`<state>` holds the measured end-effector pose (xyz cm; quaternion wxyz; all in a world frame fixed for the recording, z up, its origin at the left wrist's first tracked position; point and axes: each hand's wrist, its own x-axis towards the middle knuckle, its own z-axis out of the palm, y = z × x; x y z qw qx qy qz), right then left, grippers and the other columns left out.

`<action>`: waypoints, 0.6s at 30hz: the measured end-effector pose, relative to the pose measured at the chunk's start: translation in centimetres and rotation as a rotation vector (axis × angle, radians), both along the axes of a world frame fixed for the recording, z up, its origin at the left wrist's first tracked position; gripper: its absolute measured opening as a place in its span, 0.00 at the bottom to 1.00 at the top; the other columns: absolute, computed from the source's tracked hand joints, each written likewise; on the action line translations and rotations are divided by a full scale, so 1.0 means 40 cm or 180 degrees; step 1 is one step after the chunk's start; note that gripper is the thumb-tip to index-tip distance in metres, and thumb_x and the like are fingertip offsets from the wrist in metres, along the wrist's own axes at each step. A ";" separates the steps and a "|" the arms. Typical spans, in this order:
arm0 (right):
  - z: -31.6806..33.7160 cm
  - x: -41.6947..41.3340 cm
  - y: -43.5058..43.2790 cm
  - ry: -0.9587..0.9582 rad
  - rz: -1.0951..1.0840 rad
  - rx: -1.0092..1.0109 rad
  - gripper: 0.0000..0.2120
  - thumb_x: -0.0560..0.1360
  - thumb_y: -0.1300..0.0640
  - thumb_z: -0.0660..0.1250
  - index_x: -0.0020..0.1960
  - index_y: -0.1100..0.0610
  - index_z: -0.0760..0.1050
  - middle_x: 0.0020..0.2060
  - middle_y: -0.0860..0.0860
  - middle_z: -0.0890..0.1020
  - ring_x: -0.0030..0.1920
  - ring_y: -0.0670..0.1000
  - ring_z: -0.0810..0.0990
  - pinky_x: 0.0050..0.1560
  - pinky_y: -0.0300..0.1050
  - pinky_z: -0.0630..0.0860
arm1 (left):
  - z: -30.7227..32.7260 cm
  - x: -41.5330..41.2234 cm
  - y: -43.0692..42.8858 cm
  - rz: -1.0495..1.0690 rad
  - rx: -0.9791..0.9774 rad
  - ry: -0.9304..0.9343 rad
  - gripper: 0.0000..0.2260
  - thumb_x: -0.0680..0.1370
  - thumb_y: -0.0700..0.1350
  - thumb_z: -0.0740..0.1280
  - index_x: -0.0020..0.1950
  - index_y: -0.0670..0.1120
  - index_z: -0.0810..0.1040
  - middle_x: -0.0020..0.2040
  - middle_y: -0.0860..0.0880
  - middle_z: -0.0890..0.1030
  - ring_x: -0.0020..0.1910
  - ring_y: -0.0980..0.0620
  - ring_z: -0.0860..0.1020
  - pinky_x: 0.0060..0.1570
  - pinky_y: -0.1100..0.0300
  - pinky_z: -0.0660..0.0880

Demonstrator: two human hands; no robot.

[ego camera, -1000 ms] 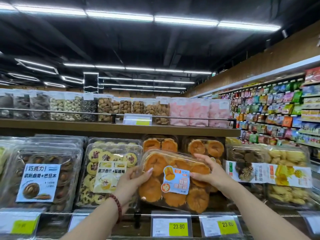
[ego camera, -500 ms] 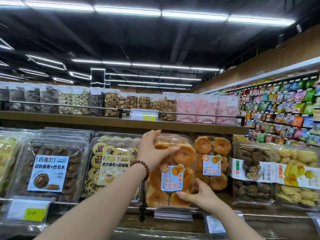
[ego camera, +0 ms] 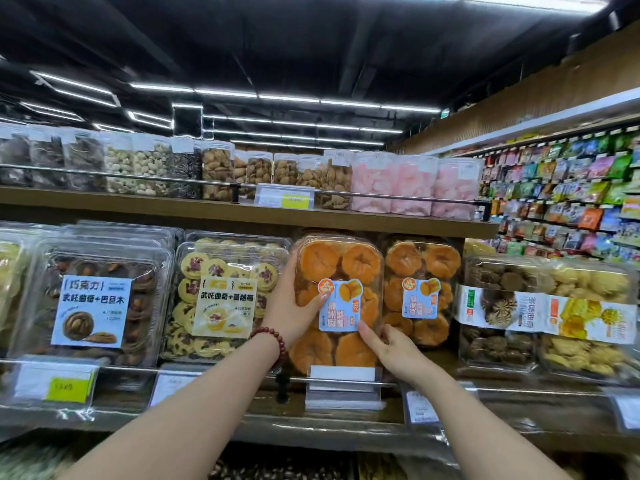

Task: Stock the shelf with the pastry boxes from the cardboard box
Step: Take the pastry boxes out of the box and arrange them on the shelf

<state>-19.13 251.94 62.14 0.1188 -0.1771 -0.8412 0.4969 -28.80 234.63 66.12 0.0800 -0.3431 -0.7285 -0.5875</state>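
Orange pastry box [ego camera: 360,261] stands upright on the middle shelf [ego camera: 519,410], held at both sides.
The left hand [ego camera: 294,306] wraps its left edge, thumb across the front. The right hand [ego camera: 391,348] grips the lower right corner, index fingertip at the blue label [ego camera: 341,306]. A matching box [ego camera: 420,289] stands just beside it. Snack jars [ego camera: 415,185] line the shelf above, under strip lights [ego camera: 287,97].

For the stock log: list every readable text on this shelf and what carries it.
"巧克力": chocolate cookie box label.
"武吒曲奇+巴旦木": same label.
"武吒曲奇+蔓越莓": cranberry cookie box label.
Held pastry box label and price tags: too blurred to read.
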 end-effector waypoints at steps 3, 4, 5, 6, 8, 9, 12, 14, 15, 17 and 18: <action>-0.001 -0.007 -0.001 -0.0016 -0.0035 0.0021 0.25 0.71 0.33 0.60 0.58 0.50 0.64 0.56 0.49 0.74 0.55 0.50 0.76 0.55 0.41 0.76 | -0.009 -0.006 0.004 0.0035 -0.0108 0.0023 0.39 0.74 0.49 0.69 0.76 0.59 0.46 0.75 0.55 0.60 0.72 0.53 0.63 0.69 0.50 0.67; -0.002 -0.006 -0.002 -0.0022 -0.0043 0.0050 0.25 0.71 0.33 0.60 0.58 0.50 0.65 0.55 0.49 0.74 0.54 0.49 0.76 0.53 0.40 0.76 | -0.012 -0.008 0.005 0.0044 -0.0120 0.0052 0.39 0.75 0.48 0.69 0.76 0.60 0.45 0.76 0.55 0.59 0.73 0.53 0.62 0.69 0.50 0.66; -0.003 -0.005 -0.001 -0.0029 -0.0048 0.0063 0.25 0.71 0.33 0.59 0.57 0.51 0.65 0.54 0.48 0.74 0.52 0.48 0.76 0.51 0.39 0.75 | -0.014 -0.007 0.007 0.0047 -0.0138 0.0093 0.40 0.75 0.48 0.68 0.76 0.60 0.43 0.76 0.55 0.58 0.73 0.53 0.62 0.70 0.51 0.65; -0.003 -0.002 -0.002 -0.0031 -0.0043 0.0064 0.25 0.71 0.33 0.59 0.57 0.51 0.65 0.53 0.48 0.74 0.51 0.46 0.76 0.49 0.37 0.75 | -0.016 -0.006 0.007 0.0054 -0.0180 0.0161 0.41 0.76 0.48 0.68 0.75 0.62 0.41 0.77 0.55 0.56 0.73 0.53 0.61 0.70 0.51 0.65; -0.005 0.001 -0.002 -0.0052 -0.0031 0.0118 0.28 0.69 0.31 0.58 0.57 0.51 0.66 0.52 0.47 0.75 0.48 0.44 0.76 0.45 0.35 0.74 | -0.023 -0.007 0.007 0.0089 -0.0324 0.0346 0.41 0.76 0.48 0.67 0.74 0.64 0.38 0.77 0.55 0.55 0.73 0.53 0.60 0.70 0.50 0.65; -0.005 0.000 0.000 -0.0066 -0.0031 0.0157 0.30 0.67 0.29 0.58 0.57 0.51 0.65 0.52 0.47 0.75 0.49 0.44 0.76 0.47 0.35 0.75 | -0.026 -0.007 0.006 0.0106 -0.0392 0.0431 0.41 0.76 0.48 0.67 0.74 0.64 0.38 0.77 0.55 0.55 0.73 0.54 0.61 0.70 0.51 0.66; -0.002 0.000 0.006 -0.0227 0.0010 0.0338 0.39 0.62 0.23 0.55 0.61 0.50 0.64 0.56 0.47 0.74 0.56 0.49 0.76 0.59 0.45 0.76 | -0.032 -0.016 0.007 0.0161 -0.0526 0.0584 0.40 0.76 0.49 0.67 0.74 0.63 0.41 0.77 0.55 0.56 0.74 0.53 0.60 0.70 0.50 0.65; 0.009 0.008 0.002 -0.0443 0.0002 0.0783 0.47 0.58 0.19 0.51 0.65 0.50 0.64 0.59 0.47 0.75 0.58 0.50 0.77 0.62 0.49 0.75 | -0.036 -0.022 0.005 0.0160 -0.0621 0.0626 0.41 0.75 0.51 0.68 0.74 0.64 0.40 0.77 0.53 0.55 0.75 0.52 0.58 0.72 0.49 0.63; 0.021 0.012 -0.005 -0.0426 -0.0082 0.1065 0.49 0.57 0.19 0.50 0.67 0.50 0.62 0.62 0.49 0.75 0.59 0.51 0.77 0.62 0.50 0.76 | -0.036 -0.023 0.002 0.0165 -0.0669 0.0632 0.41 0.74 0.53 0.68 0.74 0.64 0.40 0.78 0.52 0.52 0.76 0.52 0.56 0.73 0.50 0.60; 0.052 0.018 -0.024 0.0013 -0.0492 0.1453 0.54 0.61 0.22 0.54 0.76 0.53 0.48 0.73 0.52 0.66 0.69 0.54 0.69 0.65 0.50 0.72 | -0.030 -0.024 -0.008 0.0257 -0.0806 0.0589 0.42 0.73 0.55 0.69 0.75 0.64 0.41 0.78 0.52 0.44 0.77 0.51 0.50 0.71 0.54 0.57; 0.070 0.019 -0.037 0.0371 -0.0674 0.1601 0.55 0.64 0.25 0.58 0.77 0.52 0.38 0.77 0.51 0.56 0.74 0.54 0.61 0.68 0.51 0.67 | -0.022 -0.025 -0.014 0.0340 -0.0839 0.0634 0.42 0.72 0.56 0.69 0.75 0.63 0.42 0.78 0.53 0.41 0.77 0.51 0.48 0.71 0.54 0.57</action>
